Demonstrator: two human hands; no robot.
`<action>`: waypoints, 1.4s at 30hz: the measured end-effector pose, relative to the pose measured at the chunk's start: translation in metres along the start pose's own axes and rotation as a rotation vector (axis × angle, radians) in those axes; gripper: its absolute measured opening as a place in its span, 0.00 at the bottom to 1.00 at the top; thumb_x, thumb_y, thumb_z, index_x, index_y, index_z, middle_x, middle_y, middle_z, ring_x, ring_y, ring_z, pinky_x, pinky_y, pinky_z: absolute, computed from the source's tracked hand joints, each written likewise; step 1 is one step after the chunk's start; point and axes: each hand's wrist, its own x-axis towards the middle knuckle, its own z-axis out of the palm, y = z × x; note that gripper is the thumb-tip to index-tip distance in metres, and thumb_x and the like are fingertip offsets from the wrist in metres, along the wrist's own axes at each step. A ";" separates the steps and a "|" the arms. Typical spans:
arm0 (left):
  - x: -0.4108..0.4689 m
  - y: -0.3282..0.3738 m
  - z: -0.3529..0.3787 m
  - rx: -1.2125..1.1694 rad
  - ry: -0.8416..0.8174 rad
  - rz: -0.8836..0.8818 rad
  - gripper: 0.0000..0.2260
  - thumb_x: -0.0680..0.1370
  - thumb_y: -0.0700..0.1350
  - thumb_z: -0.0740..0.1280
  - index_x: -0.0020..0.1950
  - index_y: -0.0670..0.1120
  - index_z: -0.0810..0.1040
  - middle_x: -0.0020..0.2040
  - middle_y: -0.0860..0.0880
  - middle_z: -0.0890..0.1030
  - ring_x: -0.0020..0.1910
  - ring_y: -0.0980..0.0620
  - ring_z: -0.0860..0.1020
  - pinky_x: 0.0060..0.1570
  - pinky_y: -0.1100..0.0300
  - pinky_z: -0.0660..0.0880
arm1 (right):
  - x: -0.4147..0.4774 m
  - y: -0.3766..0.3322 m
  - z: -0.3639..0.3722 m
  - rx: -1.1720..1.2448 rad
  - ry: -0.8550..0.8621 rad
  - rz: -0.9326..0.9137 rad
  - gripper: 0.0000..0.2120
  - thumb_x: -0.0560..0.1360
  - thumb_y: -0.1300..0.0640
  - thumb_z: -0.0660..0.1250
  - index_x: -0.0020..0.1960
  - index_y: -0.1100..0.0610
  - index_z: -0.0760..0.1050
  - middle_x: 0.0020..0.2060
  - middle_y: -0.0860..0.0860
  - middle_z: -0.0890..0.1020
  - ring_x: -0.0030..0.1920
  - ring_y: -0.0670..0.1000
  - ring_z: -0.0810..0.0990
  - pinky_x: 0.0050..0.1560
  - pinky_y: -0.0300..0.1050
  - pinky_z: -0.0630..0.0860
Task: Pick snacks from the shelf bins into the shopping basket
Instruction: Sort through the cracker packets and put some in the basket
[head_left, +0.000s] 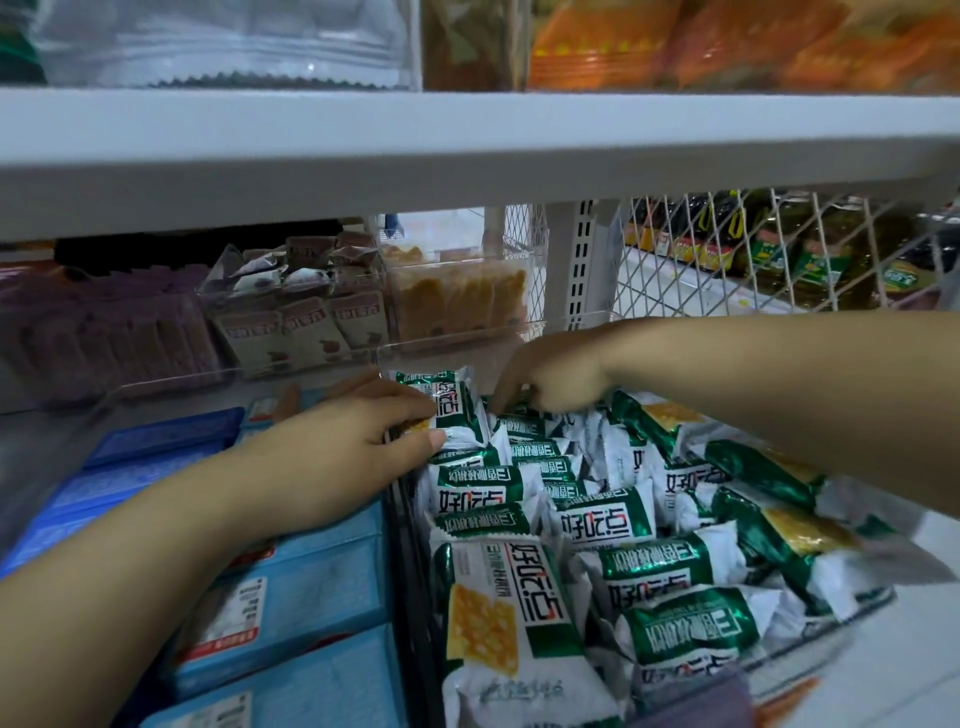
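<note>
A clear shelf bin is filled with several green-and-white cracker packets. My left hand grips one upright green-and-white packet at the bin's back left corner, thumb across its front. My right hand reaches in from the right, fingers curled down into the packets at the back of the bin; whether it holds one is hidden. No shopping basket shows in the head view.
Blue snack boxes fill the bin on the left under my left forearm. Behind stand clear bins of brown packets and orange cakes. A white shelf board hangs overhead. Wire mesh closes the right back.
</note>
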 end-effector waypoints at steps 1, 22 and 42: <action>0.000 -0.001 0.000 -0.001 0.001 0.001 0.31 0.70 0.65 0.49 0.71 0.58 0.67 0.71 0.60 0.65 0.67 0.63 0.62 0.59 0.69 0.56 | 0.002 -0.002 0.001 -0.025 -0.021 0.010 0.25 0.78 0.68 0.58 0.73 0.51 0.66 0.70 0.55 0.69 0.38 0.42 0.71 0.43 0.37 0.76; 0.000 -0.005 0.002 0.036 0.012 -0.027 0.31 0.72 0.74 0.46 0.68 0.63 0.69 0.69 0.65 0.65 0.66 0.66 0.60 0.72 0.44 0.53 | 0.006 0.004 -0.002 0.178 -0.100 0.076 0.29 0.77 0.74 0.51 0.75 0.56 0.60 0.71 0.56 0.68 0.58 0.57 0.78 0.52 0.46 0.80; -0.003 0.010 -0.011 0.041 -0.007 -0.028 0.18 0.81 0.52 0.59 0.70 0.49 0.71 0.68 0.49 0.73 0.61 0.53 0.71 0.53 0.65 0.65 | -0.069 -0.051 -0.001 0.550 0.135 0.058 0.19 0.80 0.53 0.61 0.69 0.55 0.70 0.65 0.50 0.75 0.60 0.48 0.74 0.62 0.41 0.68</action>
